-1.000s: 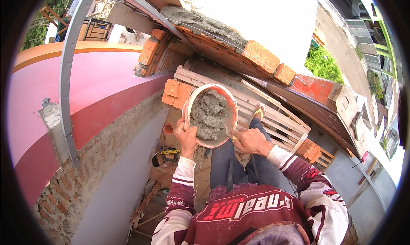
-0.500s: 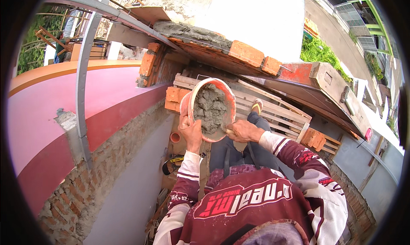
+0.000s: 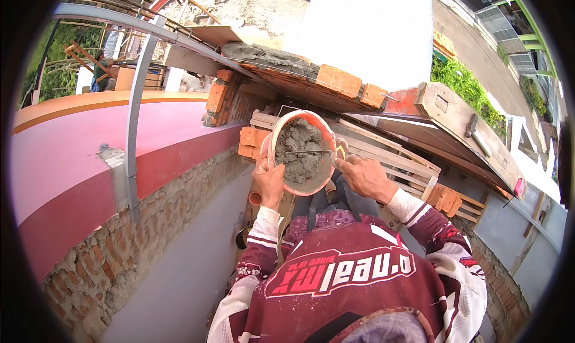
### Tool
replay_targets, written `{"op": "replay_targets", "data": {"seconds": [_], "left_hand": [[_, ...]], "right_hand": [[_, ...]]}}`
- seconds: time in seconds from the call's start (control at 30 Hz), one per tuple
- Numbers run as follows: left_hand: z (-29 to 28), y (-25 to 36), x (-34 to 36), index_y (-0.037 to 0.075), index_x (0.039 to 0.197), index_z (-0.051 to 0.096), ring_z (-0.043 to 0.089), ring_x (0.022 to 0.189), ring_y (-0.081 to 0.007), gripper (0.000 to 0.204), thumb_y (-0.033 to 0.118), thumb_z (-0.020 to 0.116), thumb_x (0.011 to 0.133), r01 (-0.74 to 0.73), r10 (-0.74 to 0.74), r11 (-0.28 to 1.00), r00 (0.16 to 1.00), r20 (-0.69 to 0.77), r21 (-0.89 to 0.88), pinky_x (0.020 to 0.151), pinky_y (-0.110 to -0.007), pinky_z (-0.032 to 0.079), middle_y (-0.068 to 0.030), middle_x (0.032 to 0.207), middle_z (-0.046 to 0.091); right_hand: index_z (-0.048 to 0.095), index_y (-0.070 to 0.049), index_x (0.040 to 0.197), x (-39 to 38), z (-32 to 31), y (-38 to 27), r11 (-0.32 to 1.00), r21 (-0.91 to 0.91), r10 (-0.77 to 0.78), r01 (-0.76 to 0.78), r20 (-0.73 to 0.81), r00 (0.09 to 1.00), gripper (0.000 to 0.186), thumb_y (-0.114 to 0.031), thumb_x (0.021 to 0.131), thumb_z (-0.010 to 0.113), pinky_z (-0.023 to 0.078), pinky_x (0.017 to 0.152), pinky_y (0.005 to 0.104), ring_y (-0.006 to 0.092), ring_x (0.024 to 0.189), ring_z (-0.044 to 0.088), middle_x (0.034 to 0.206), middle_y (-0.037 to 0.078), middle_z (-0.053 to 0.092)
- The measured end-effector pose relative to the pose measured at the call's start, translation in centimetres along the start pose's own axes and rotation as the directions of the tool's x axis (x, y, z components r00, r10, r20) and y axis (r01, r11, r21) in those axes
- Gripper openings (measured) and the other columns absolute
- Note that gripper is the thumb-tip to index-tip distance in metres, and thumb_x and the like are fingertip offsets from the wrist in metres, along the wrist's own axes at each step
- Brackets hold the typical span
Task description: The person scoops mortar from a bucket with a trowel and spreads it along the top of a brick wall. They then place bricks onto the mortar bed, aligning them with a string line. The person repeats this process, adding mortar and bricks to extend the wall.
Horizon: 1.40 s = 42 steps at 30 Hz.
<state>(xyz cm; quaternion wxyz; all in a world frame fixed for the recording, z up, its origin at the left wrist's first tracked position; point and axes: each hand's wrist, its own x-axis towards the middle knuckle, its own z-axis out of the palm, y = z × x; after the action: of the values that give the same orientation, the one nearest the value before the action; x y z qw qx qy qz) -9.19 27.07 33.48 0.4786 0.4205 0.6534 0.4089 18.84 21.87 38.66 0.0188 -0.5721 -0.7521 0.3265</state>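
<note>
An orange-red bucket (image 3: 319, 173) of wet grey mortar (image 3: 298, 133) is held over my legs. My left hand (image 3: 268, 178) grips its left side, fingers wrapped round the rim. My right hand (image 3: 362, 172), at the bucket's right edge, is closed on the handle of a thin metal tool (image 3: 308, 152) that lies across the mortar. Beneath and beyond the bucket is a slatted wooden platform (image 3: 389, 157), with my sandalled foot (image 3: 341, 148) on it, partly hidden.
A brick course (image 3: 338, 79) with mortar and string runs ahead. Bricks (image 3: 250, 140) sit by the platform. A steel post (image 3: 138, 115) stands beside the pink wall (image 3: 72, 163). A wooden board (image 3: 437, 103) juts out right. A co-worker (image 3: 102, 73) is at the upper left.
The bucket has shifted slightly up in view. My right hand has risen along the bucket's right edge, and the thin tool now shows across the mortar. The surroundings have shifted as my head moved.
</note>
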Motion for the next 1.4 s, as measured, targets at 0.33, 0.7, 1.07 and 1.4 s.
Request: {"op": "replay_targets", "data": {"seconds": [0.33,0.7,1.07,1.4], "left_hand": [[3.6,3.3,-1.2,0.005,0.060,0.038,0.046,0.065,-0.0054,0.030,-0.009,0.061,0.071,-0.214,0.218,0.974,0.974,-0.060,0.071,0.055,-0.027,0.037,-0.0088,0.105,0.072],[5.9,6.2,-3.8,0.012,0.062,0.043,0.035,0.057,-0.0012,0.028,-0.011,0.058,0.070,-0.019,0.003,0.993,0.990,-0.142,-0.114,0.050,-0.024,0.026,0.0105,0.065,0.040],[5.4,4.8,-2.2,0.009,0.065,0.046,0.037,0.059,-0.0010,0.025,-0.012,0.059,0.071,0.046,-0.060,0.992,0.992,-0.115,-0.119,0.050,-0.023,0.028,0.0093,0.069,0.046],[-0.5,-2.3,2.7,0.003,0.076,0.057,0.038,0.058,-0.0011,0.015,-0.012,0.060,0.073,0.236,-0.317,0.919,0.918,-0.239,-0.315,0.050,-0.023,0.031,0.0105,0.070,0.042]], "right_hand": [[0.071,-0.002,0.101,0.4,0.3,0.7,0.855,0.515,-0.118,-0.054,0.295,0.948,0.032,-0.032,0.091,0.065,0.054,0.078,0.0514,0.0447,0.090,0.068,0.097,0.024,0.072],[0.064,-0.002,0.108,-3.9,-7.5,3.3,0.988,-0.134,-0.082,0.076,-0.040,0.996,0.027,-0.018,0.087,0.059,0.057,0.063,0.0448,0.0347,0.075,0.072,0.084,0.019,0.070],[0.070,-0.002,0.095,1.7,-2.1,2.0,0.963,0.264,-0.150,0.059,0.340,0.928,0.029,-0.028,0.089,0.059,0.055,0.079,0.0524,0.0441,0.086,0.070,0.088,0.025,0.071],[0.069,-0.001,0.122,8.2,-5.2,0.6,0.851,0.448,0.078,-0.273,0.406,0.910,0.037,-0.023,0.092,0.068,0.052,0.065,0.0344,0.0150,0.067,0.061,0.078,0.011,0.065]]}}
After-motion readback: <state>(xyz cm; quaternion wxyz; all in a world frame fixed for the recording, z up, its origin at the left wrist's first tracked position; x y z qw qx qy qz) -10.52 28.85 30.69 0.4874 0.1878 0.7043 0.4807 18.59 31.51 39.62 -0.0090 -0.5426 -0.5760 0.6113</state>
